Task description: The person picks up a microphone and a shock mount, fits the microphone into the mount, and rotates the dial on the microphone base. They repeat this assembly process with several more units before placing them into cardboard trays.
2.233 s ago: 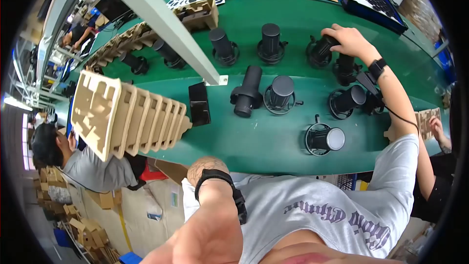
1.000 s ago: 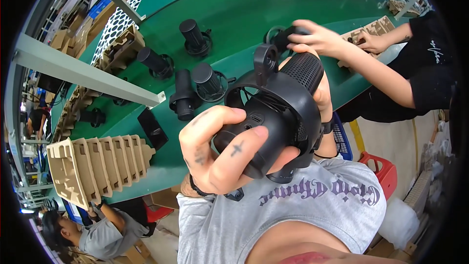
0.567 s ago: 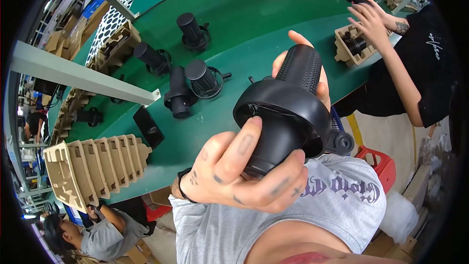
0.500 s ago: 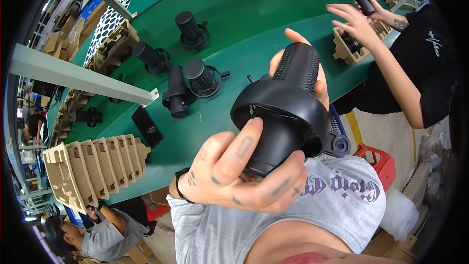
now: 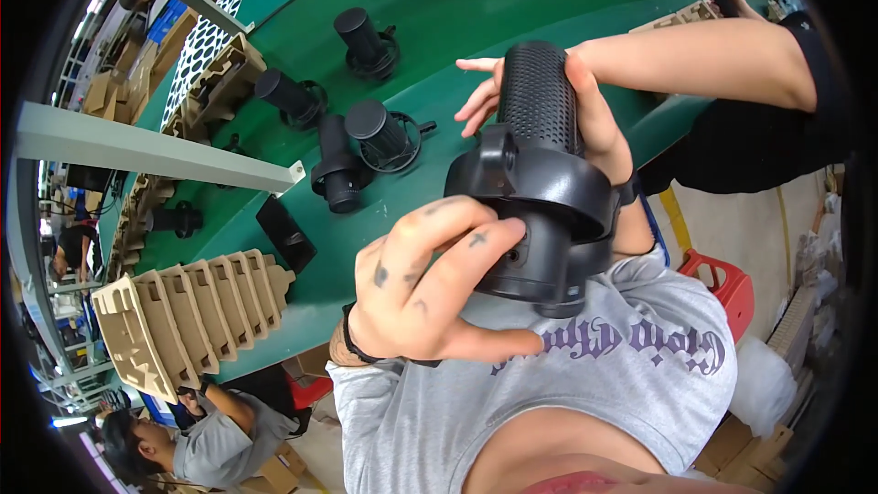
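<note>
Black device (image 5: pixel 540 183) held mid-air: left hand (image 5: pixel 430 293) grip on base, right hand (image 5: pixel 585 119) grip round cylinder.

The person wears a grey short-sleeved T-shirt (image 5: pixel 585 375) with dark purple ornate lettering (image 5: pixel 631 348) across the chest — the letters run in one curved line. Both forearms are bare below the shirt's sleeves. The left hand (image 5: pixel 425 288), just left of the lettering, carries small dark tattoo marks: a little cross on one finger, a spot on another and a few short strokes on the back of the hand. A thin black band (image 5: pixel 352 343) circles the left wrist, just left of the shirt. On the right wrist, above the lettering, sits a black strap (image 5: pixel 629 190) — only its edge shows.
</note>
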Demonstrator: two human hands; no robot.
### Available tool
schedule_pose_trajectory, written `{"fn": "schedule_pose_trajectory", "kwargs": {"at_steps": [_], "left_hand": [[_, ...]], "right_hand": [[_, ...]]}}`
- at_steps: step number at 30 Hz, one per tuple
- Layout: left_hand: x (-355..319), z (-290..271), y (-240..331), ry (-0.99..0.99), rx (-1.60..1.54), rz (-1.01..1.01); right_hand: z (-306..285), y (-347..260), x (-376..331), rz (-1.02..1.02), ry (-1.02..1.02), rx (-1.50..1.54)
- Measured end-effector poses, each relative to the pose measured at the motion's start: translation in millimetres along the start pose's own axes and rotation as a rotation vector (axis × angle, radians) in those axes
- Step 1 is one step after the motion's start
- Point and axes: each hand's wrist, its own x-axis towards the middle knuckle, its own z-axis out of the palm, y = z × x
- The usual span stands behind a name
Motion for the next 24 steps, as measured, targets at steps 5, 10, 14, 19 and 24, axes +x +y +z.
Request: {"fn": "schedule_pose_trajectory", "kwargs": {"at_steps": [5,10,14,19,24], "left_hand": [[5.3,-15.1,-5.2,0.043,0.039,0.132],[-3.4,-19.0,-7.3,0.026,0.207,0.212],[-9.8,-18.0,1.0,0.003,0.398,0.213],[-18.3,-20.9,-1.6,-0.099,0.427,0.154],[-22.5,-17.2,-6.2,-0.128,0.434,0.176]], "right_hand": [[-20.1,-8.0,1.6,0.293,0.047,0.129],[2.7,-15.0,-4.9,0.411,0.108,0.044],[-17.9,-9.4,4.7,0.225,0.021,-0.265],[4.7,1.5,-3.8,0.31,0.193,-0.096],[9.0,-2.3,-6.3,0.416,0.142,-0.047]]}}
